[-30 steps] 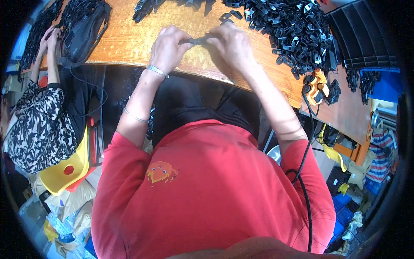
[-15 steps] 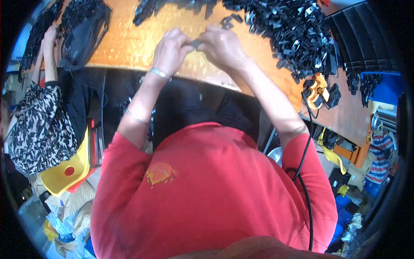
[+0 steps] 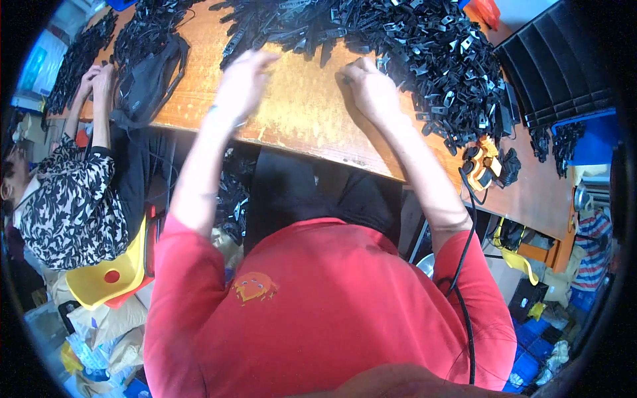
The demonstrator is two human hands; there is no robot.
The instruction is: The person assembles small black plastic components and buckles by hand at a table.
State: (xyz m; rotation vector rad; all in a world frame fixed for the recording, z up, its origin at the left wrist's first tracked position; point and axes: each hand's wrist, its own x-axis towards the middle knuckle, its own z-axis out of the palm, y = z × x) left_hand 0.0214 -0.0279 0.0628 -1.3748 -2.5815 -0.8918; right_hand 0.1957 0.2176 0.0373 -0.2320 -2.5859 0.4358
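Note:
My left hand point(image 3: 242, 86) is over the wooden table point(image 3: 298, 99), smeared by motion, close to a pile of longer black plastic pieces point(image 3: 285, 26). Whether it holds anything cannot be made out. My right hand point(image 3: 373, 89) is above the table to the right, its fingers curled together beside the large heap of small black plastic parts point(image 3: 451, 79). A dark spot shows at its fingertips, too small to name. Bare tabletop lies between the two hands.
A co-worker point(image 3: 73, 205) in a patterned top sits at the left, by a black bag point(image 3: 149, 83). At the right are an orange tool point(image 3: 482, 162) with a black cable, and a black crate point(image 3: 557, 66). A yellow chair point(image 3: 109, 272) stands lower left.
My hands were together, pinching a small dark piece; now they are apart, the left moved left and the right moved right. The view has tilted, showing more of the black piles.

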